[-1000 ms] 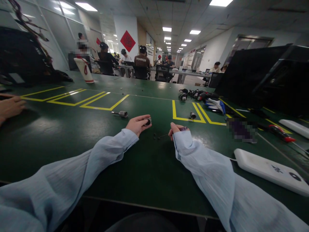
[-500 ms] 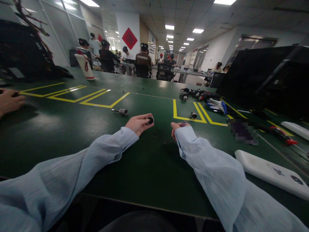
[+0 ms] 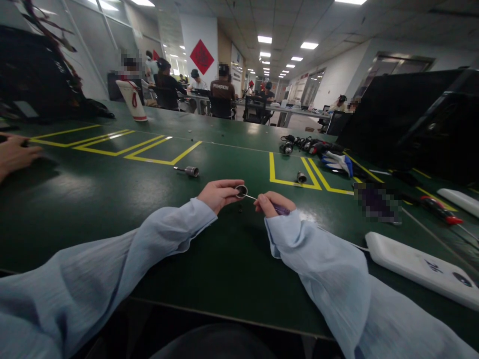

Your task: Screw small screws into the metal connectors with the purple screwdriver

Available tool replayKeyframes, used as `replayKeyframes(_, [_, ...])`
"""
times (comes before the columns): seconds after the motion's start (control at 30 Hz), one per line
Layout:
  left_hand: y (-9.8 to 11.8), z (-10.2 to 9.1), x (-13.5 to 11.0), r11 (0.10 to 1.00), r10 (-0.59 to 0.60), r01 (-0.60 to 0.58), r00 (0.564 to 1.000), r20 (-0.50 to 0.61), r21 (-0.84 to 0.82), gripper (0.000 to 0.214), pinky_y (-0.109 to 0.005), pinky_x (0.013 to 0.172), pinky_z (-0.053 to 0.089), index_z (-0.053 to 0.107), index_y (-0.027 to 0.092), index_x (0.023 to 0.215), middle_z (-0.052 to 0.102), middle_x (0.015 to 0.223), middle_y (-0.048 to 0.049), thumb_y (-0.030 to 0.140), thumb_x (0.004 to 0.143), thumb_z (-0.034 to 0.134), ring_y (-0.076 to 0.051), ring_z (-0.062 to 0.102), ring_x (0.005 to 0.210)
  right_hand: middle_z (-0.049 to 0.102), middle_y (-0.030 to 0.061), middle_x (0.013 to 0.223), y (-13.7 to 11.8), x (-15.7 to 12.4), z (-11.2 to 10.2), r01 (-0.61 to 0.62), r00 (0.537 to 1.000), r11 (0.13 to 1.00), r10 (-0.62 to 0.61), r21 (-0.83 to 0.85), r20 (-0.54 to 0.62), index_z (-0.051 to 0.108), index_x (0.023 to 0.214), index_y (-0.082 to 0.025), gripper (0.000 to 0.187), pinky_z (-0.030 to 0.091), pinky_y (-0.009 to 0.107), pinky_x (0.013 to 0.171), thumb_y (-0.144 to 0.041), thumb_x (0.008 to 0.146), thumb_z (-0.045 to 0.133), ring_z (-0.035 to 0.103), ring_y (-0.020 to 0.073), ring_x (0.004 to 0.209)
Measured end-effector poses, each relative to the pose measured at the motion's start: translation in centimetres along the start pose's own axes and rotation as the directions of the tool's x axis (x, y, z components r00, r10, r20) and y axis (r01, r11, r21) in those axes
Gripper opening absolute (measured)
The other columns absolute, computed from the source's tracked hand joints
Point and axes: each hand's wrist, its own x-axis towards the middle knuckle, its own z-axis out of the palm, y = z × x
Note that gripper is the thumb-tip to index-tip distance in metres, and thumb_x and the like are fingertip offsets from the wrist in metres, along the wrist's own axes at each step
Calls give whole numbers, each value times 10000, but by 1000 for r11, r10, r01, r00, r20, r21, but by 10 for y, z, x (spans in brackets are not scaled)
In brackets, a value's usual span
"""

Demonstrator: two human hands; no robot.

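Note:
My left hand (image 3: 218, 193) pinches a small round metal ring-shaped part (image 3: 241, 191) just above the green table (image 3: 112, 199). My right hand (image 3: 270, 203) is closed around a small screwdriver with a purple handle (image 3: 280, 210); its thin shaft points left and its tip reaches into the ring. Both forearms wear light blue sleeves and rest on the table. A tiny dark screw (image 3: 240, 210) lies on the table below the ring.
A metal socket piece (image 3: 188, 171) lies left of my hands, another small metal part (image 3: 300, 177) inside a yellow-taped box. A white device (image 3: 422, 269), red-handled screwdriver (image 3: 437, 204), gloves (image 3: 337, 162) and tools sit right. Another person's hand (image 3: 15, 154) rests far left; people sit behind.
My right hand swung the screwdriver up from the table and brought its tip to the ring. My left hand turned the ring toward it.

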Motion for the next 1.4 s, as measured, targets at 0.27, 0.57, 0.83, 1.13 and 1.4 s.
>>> replayKeyframes(0.27, [-2, 3, -1, 996, 63, -62, 998, -14, 60, 259, -255, 630, 549, 663, 96, 740, 675, 732, -49, -32, 524, 599, -152, 638, 678, 583, 20, 558, 5, -2, 2, 218, 975, 950, -202, -223, 92, 598, 624, -175, 218, 419, 256, 584, -246, 784, 467, 522, 125, 553])
replayKeyframes(0.57, [-9, -1, 0, 973, 147, -136, 988, -47, 188, 257, -330, 670, 544, 637, 96, 714, 652, 692, -30, 70, 465, 690, -150, 629, 630, 564, 21, 565, 3, -3, 4, 351, 933, 904, -314, -246, 175, 567, 635, -184, 210, 410, 256, 587, -229, 797, 442, 505, 130, 561])
replayKeyframes(0.83, [-9, 0, -1, 950, 175, -156, 983, -47, 272, 232, -309, 631, 550, 636, 91, 713, 652, 719, -46, 102, 489, 694, -150, 629, 620, 571, 27, 565, 4, -4, 7, 399, 915, 873, -360, -281, 181, 569, 636, -178, 214, 410, 246, 579, -221, 796, 434, 495, 122, 552])
replayKeyframes(1.13, [-9, -5, 4, 939, 210, -166, 970, -121, 300, 176, -314, 634, 560, 625, 96, 693, 642, 680, -33, 70, 526, 676, -145, 628, 601, 519, -4, 438, -5, -4, 3, -73, 997, 996, 73, -47, 10, 566, 521, -171, 317, 388, 226, 476, -332, 775, 468, 485, 101, 446])
replayKeyframes(1.4, [-3, -2, 5, 973, 154, -119, 973, -170, 197, 180, -283, 630, 549, 605, 88, 697, 631, 661, -31, -13, 549, 618, -148, 628, 656, 474, -27, 363, 5, 3, 2, -430, 900, 900, 423, 71, 103, 542, 472, -161, 372, 335, 205, 384, -465, 686, 536, 426, 81, 353])
